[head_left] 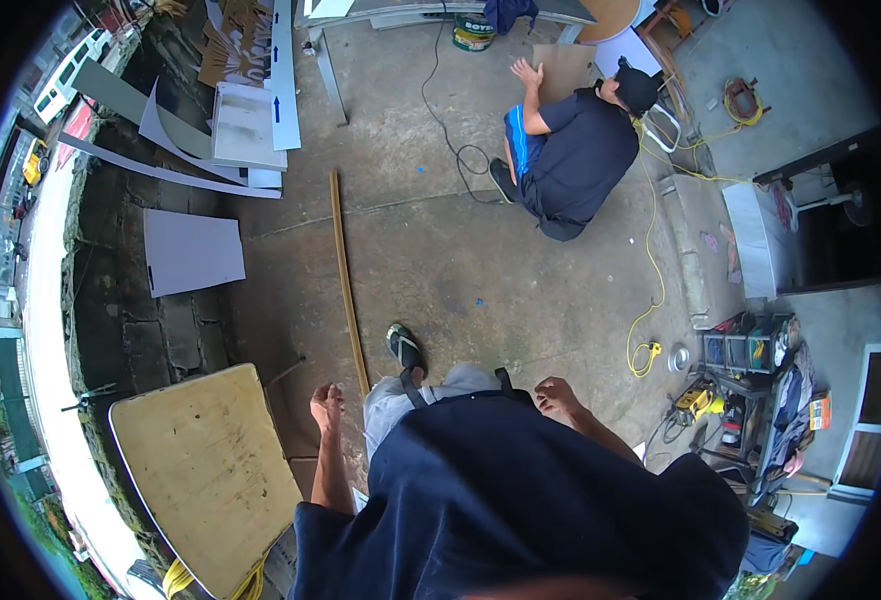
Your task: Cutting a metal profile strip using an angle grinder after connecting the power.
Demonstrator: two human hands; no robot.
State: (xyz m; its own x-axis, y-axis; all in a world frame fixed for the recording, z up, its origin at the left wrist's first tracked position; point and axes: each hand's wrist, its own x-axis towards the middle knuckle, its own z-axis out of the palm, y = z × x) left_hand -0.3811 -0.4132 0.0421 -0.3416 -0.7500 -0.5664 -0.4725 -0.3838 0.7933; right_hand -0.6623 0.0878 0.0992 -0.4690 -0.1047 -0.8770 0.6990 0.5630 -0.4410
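Note:
My left hand is held out beside my grey trousers, fingers curled in and nothing visible in them. Close to it, a long thin wooden strip lies on the concrete floor, running away from me. On the other side of my body, my right hand hangs in the air with loosely bent fingers, and I see nothing held there. Neither hand touches an object. My sandalled foot is on the floor just right of the strip.
Ahead to the right, a person crouches by a brown board. A yellow cord trails over the floor at right, near a shelf rack. White panels lean at left; a worn tan board stands nearer.

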